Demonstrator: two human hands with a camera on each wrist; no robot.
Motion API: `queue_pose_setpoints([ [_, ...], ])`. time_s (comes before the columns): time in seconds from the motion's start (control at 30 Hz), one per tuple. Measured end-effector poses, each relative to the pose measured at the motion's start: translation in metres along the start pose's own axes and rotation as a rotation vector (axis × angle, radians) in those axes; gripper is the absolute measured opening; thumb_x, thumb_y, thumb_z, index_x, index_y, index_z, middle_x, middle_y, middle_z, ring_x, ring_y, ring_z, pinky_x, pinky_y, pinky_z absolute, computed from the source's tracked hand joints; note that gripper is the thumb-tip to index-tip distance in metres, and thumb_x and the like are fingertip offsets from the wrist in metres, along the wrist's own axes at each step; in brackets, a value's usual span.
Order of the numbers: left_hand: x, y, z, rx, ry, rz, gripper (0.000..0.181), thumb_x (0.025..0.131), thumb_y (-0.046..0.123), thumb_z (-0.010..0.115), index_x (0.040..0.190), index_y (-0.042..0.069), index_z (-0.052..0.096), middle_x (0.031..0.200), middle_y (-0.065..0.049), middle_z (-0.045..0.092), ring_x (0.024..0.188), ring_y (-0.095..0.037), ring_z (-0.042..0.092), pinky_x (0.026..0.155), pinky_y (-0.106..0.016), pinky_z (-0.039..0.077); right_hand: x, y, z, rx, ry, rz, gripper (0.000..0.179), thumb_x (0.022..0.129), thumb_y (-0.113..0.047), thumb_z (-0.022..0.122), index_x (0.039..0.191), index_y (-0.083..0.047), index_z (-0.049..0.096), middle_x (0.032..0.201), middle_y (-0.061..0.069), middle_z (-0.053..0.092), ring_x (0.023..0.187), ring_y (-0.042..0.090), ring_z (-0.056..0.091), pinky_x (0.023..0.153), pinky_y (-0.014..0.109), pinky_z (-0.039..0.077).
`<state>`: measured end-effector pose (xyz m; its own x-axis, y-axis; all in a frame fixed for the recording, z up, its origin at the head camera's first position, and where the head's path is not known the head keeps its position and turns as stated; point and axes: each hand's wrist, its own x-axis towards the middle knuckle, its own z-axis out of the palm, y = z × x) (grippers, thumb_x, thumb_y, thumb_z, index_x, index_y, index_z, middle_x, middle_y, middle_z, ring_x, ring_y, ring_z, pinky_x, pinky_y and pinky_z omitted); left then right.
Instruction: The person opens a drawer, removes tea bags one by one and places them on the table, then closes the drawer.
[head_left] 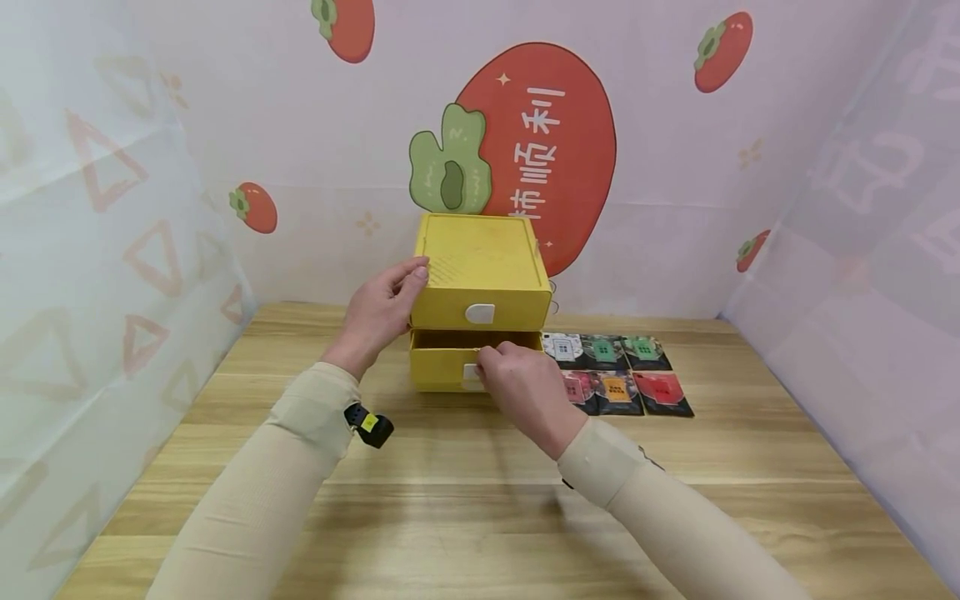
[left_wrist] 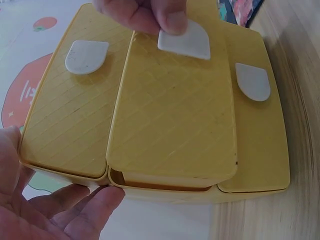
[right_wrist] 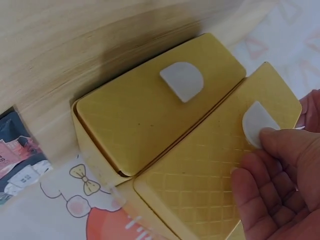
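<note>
A yellow drawer cabinet (head_left: 480,250) with white tab handles stands on the wooden table, three drawers showing in the left wrist view. My left hand (head_left: 378,312) holds the cabinet by its upper left side near the front corner, fingers against the side wall. My right hand (head_left: 528,387) pinches the white handle (left_wrist: 192,44) of the middle drawer (left_wrist: 172,110) between thumb and fingers. That drawer juts out, with a dark gap showing behind its front panel in the head view. The top drawer (left_wrist: 75,110) and the bottom drawer (right_wrist: 135,120) sit flush in the cabinet.
To the right of the cabinet, several flat packets (head_left: 663,392) in different colours lie in two rows on the table (head_left: 465,517). Behind stands a white backdrop (head_left: 315,142) printed with red persimmons. Similar cloth walls rise on both sides.
</note>
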<state>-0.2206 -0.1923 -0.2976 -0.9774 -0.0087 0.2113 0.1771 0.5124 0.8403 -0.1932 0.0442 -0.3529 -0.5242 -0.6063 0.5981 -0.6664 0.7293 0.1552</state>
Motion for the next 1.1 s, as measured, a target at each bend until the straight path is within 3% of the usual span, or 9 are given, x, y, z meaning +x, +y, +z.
queue_pose_setpoints([
  [0.13,0.001,-0.001,0.0,-0.004,-0.005,-0.004,0.057,0.107,0.061,0.043,0.155,0.031,0.052,0.151,-0.007,0.058,0.124,-0.026,0.058,0.074,-0.032,0.059,0.003,0.003,0.005,-0.011,0.013,0.006,0.013,0.099,-0.02,0.074,0.09,-0.01,0.074,0.073,0.003,0.069,0.06,0.016,0.066,0.048,0.032,0.055],
  [0.3,0.0,-0.002,0.0,0.0,-0.013,-0.005,0.058,0.106,0.062,0.044,0.156,0.031,0.052,0.153,-0.009,0.056,0.125,-0.026,0.057,0.074,-0.032,0.059,0.007,0.007,0.011,-0.022,0.019,0.016,0.014,0.099,-0.021,0.073,0.09,-0.009,0.072,0.073,0.004,0.068,0.059,0.018,0.064,0.049,0.034,0.056],
  [0.63,-0.001,0.0,0.0,-0.007,-0.018,-0.014,0.058,0.106,0.061,0.044,0.156,0.032,0.051,0.156,-0.009,0.053,0.136,-0.026,0.053,0.079,-0.036,0.062,0.013,0.01,0.022,-0.068,0.012,0.048,0.015,0.098,-0.023,0.075,0.09,-0.01,0.072,0.073,0.005,0.068,0.057,0.018,0.063,0.048,0.032,0.055],
  [0.93,0.0,0.0,0.0,-0.015,-0.015,-0.016,0.057,0.106,0.06,0.046,0.155,0.031,0.052,0.154,-0.008,0.055,0.129,-0.025,0.056,0.079,-0.041,0.063,0.016,0.011,0.024,-0.078,-0.052,0.077,0.013,0.098,-0.025,0.075,0.095,-0.012,0.072,0.077,0.004,0.07,0.061,0.016,0.064,0.055,0.029,0.059],
  [1.1,-0.001,0.0,0.0,-0.027,-0.018,-0.022,0.056,0.106,0.06,0.046,0.155,0.032,0.051,0.154,-0.007,0.055,0.129,-0.025,0.055,0.082,-0.046,0.062,0.016,0.012,0.026,-0.063,-0.047,0.079,0.015,0.099,-0.025,0.074,0.096,-0.011,0.072,0.078,0.004,0.07,0.062,0.016,0.064,0.055,0.031,0.059],
])
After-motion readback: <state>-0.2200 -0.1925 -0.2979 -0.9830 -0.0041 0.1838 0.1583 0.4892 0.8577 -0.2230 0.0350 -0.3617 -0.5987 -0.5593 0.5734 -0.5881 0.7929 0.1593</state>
